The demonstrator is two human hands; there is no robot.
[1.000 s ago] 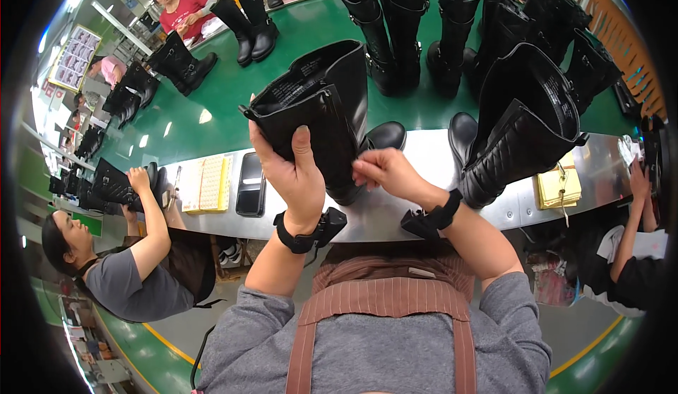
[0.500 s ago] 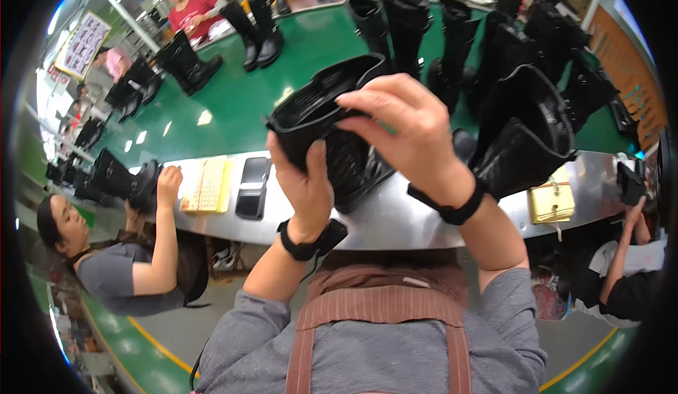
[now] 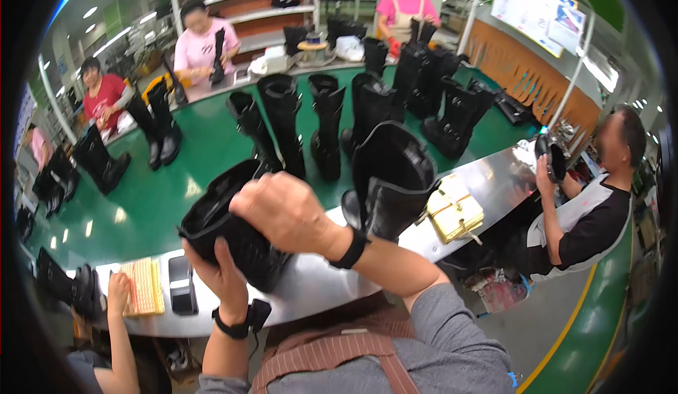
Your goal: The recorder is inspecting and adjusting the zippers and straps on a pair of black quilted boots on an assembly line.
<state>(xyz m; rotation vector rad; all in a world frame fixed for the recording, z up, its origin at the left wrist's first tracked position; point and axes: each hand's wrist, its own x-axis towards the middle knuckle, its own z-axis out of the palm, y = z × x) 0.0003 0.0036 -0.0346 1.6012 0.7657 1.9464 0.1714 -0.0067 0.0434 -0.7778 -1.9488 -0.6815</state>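
Note:
A tall black boot (image 3: 256, 258) is tilted over the metal edge of the bench, its wide opening facing up. My left hand (image 3: 220, 281) grips the near left side of its shaft, thumb outside and fingers partly hidden. My right hand (image 3: 286, 210) is closed at the right side of the opening, knuckles up. Its fingertips are hidden, so what they pinch cannot be made out. Just right of my right hand, another black boot (image 3: 395, 207) stands with its shaft gaping open.
Several black boots (image 3: 326, 126) stand on the green tabletop (image 3: 212, 189). A yellow card stack (image 3: 453, 209) lies right, a patterned yellow pad (image 3: 143, 288) and a black tray-like case (image 3: 182, 286) left. A co-worker's hand (image 3: 119, 291) is near the pad; another co-worker (image 3: 583, 203) sits right.
The view has turned right, so the bench things shift left. My right hand has gone from a raised pinch above the rim to a closed fist against it. My left hand keeps its grip.

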